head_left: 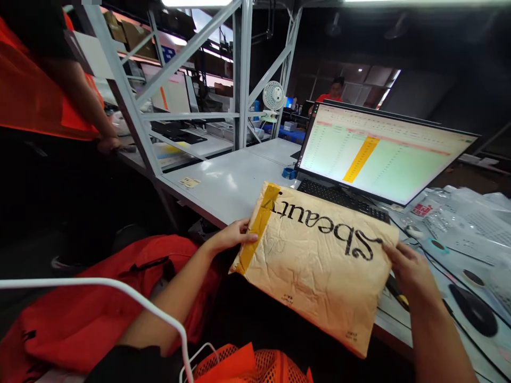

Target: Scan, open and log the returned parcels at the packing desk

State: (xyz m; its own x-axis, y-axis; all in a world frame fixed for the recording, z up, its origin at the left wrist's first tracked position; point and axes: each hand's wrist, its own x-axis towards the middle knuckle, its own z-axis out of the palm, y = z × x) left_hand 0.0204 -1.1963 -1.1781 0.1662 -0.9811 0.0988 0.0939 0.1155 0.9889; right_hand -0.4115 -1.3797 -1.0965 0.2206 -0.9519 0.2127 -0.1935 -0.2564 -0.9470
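A tan paper mailing envelope (319, 266) is held tilted at the desk's front edge, its large black print upside down to me. A strip of yellow tape runs along its left end. My left hand (235, 235) pinches that taped end, thumb on top. At the opposite end, my right hand (407, 263) grips the edge, its fingers partly hidden behind the envelope. Just beyond the envelope lies a black keyboard (343, 200), partly covered by it.
A lit monitor (375, 151) stands behind the keyboard. To the right are a black mouse (473, 308), cables and clear plastic packaging (471, 218). A metal frame (241, 80) rises on the left; a person's arm (82, 90) is beyond it. A red bag (96, 298) sits below left.
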